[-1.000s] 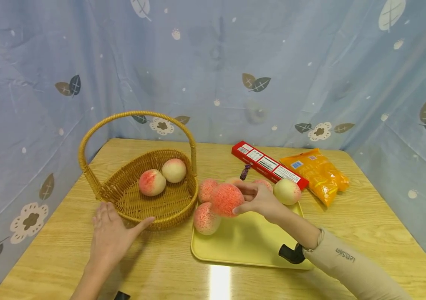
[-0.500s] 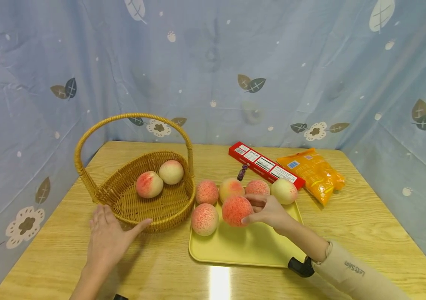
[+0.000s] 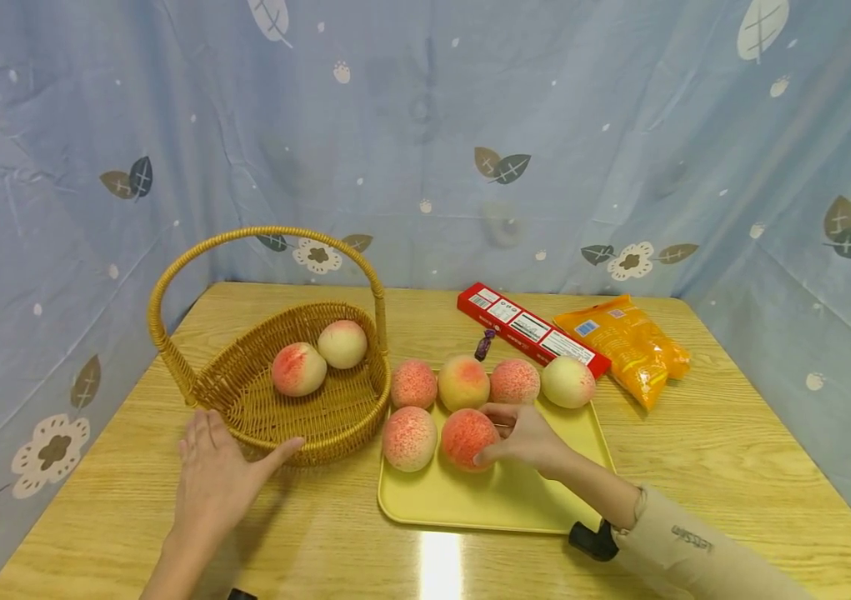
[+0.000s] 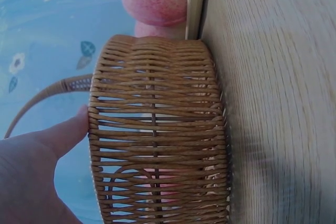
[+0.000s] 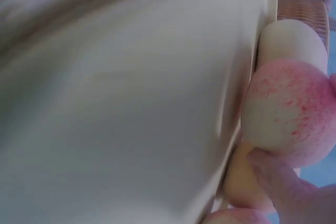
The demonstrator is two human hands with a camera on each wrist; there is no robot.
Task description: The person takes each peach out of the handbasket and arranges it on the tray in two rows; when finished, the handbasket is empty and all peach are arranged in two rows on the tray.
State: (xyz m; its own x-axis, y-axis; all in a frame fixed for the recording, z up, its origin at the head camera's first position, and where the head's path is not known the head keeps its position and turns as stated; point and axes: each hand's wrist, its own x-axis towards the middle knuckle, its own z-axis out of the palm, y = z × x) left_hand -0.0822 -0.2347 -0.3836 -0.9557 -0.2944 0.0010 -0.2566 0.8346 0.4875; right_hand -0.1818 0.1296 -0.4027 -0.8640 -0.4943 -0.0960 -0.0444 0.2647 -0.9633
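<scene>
My right hand (image 3: pixel 526 437) holds a red-speckled peach (image 3: pixel 469 440) low over the yellow tray (image 3: pixel 485 508), thumb on the near side and fingers behind. In the right wrist view, the thumb (image 5: pixel 283 182) presses against the pale and pink side of this peach (image 5: pixel 289 114). My left hand (image 3: pixel 218 475) lies spread at the near rim of the wicker basket (image 3: pixel 350 433); its thumb (image 4: pixel 68 132) touches that rim in the left wrist view. Inside the basket sit two peaches, one red and cream (image 3: pixel 298 369) and one paler (image 3: pixel 342 344).
Several more peaches rest on the tray: a row along its far edge, such as the yellow-orange peach (image 3: pixel 463 383), and a speckled peach (image 3: pixel 409 439) at its left. Behind are a purple-wrapped candy (image 3: pixel 484 344), a red box (image 3: pixel 533 329) and an orange bag (image 3: pixel 628 346).
My right hand has brought the red peach away from the tray's left peaches, rightward and down to the tray, beside the speckled peach. My left hand stays at the basket.
</scene>
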